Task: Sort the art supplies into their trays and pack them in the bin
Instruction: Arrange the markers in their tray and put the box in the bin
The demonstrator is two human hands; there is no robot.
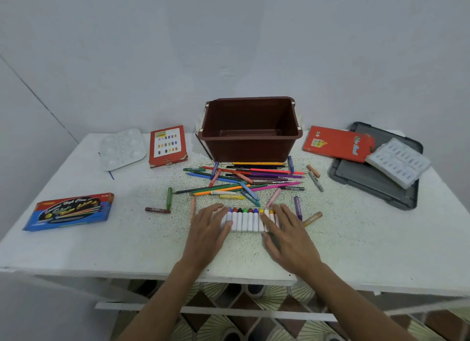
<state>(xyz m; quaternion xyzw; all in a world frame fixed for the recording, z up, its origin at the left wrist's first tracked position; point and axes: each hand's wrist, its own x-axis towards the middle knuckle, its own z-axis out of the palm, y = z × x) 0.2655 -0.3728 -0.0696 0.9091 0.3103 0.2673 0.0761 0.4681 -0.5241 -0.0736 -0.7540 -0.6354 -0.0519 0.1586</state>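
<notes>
I've got my left hand (211, 228) and right hand (286, 235) flat on both ends of the crayon tray (250, 222). My fingers (216, 211) are straight and slightly spread. The crayons are white-wrapped with colourful tips, lined up in a row by the table's (356, 239) front edge.

left hand (207, 232), right hand (288, 236) — both bare

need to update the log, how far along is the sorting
Done: a row of crayons sits in the clear tray. In hand: left hand and right hand rest flat on that tray's ends. Left: the pile of loose pencils and crayons lies on the table, and the brown bin holds nothing.
</notes>
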